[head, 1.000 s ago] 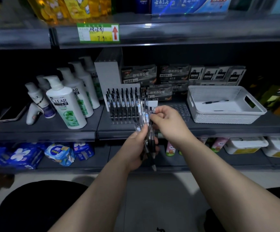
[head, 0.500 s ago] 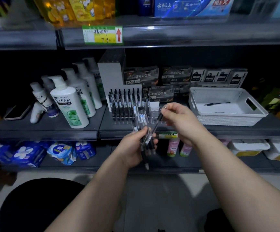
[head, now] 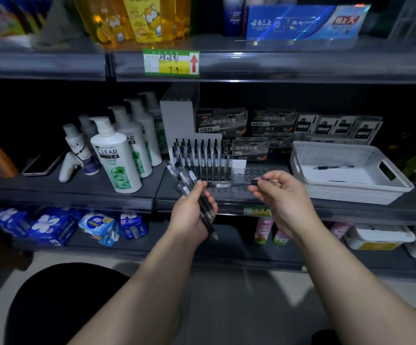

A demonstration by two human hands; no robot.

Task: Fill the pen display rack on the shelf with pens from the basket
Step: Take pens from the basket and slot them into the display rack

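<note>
A person's two bare forearms reach toward a dark store shelf (head: 226,202). The left hand (head: 189,215) is closed around a bundle of pens (head: 197,195), which fans up and to the left from the fist, with the black tips poking out below the palm. The right hand (head: 279,195) pinches one single pen (head: 236,184) between thumb and fingertips; this pen lies nearly level, pointing left toward the bundle, just in front of the pen display rack (head: 241,174).

The rack stands on the middle shelf. Its left part is filled with rows of upright black pens (head: 199,155), while the clear holes on its right part show no pens. To the right of the rack, on the same shelf, sits a white basket (head: 346,195) with one pen left in the basket (head: 332,167) lying on its floor.

White shampoo bottles (head: 117,158) stand to the left of the rack, and dark boxes of pens (head: 251,125) are stacked behind it. A green and yellow price tag (head: 171,63) hangs on the edge of the shelf above.
</note>
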